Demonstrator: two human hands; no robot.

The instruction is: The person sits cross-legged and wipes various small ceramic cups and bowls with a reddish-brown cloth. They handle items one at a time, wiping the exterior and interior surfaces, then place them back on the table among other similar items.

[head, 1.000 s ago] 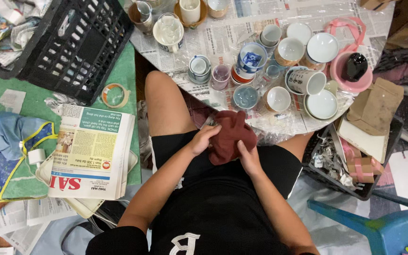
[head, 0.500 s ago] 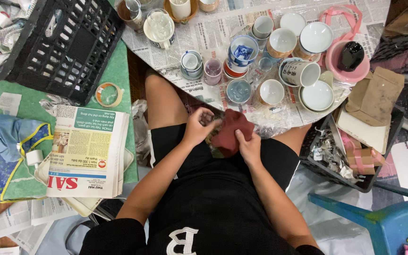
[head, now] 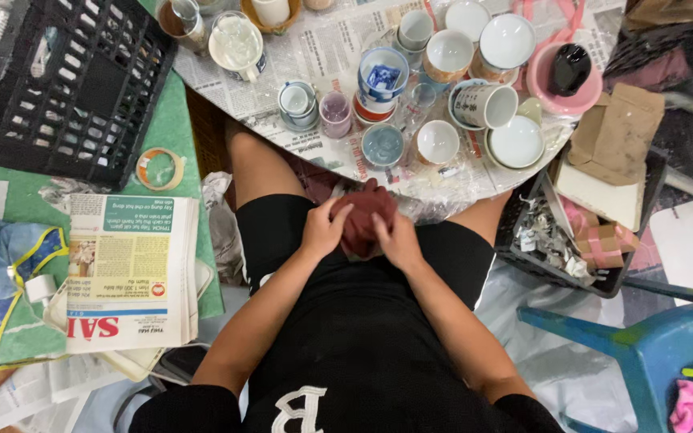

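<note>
Head view, looking straight down on a seated person in black shorts and shirt. Both hands meet just below the frame's centre on a bunched dark red cloth point(head: 365, 218) held in the lap, at the near edge of a low table point(head: 326, 56) covered with newspaper. The left hand point(head: 324, 230) curls its fingers around the cloth's left side; the right hand point(head: 399, 240) presses against its right side, fingers bent. Whether anything lies wrapped inside the cloth cannot be told, since the folds hide it.

Above the hands, across the upper centre of the frame, stand many cups and bowls: a pale blue cup point(head: 382, 145) and a white cup point(head: 438, 142) nearest the cloth, a blue-patterned cup point(head: 382, 78) behind them, a lilac glass point(head: 336, 113) to their left, and a pink bowl holding a black object point(head: 565, 78) at upper right. A black plastic crate point(head: 66, 80) fills the upper left; a roll of tape point(head: 160, 168) lies just below it on green matting, with a folded newspaper point(head: 131, 269) at left centre. A blue chair point(head: 643, 341) shows at lower right.

Judged from the grip, good handling here means keeping the cloth gathered over the lap, both palms closed evenly, elbows clear of the crowded crockery at the table's edge.
</note>
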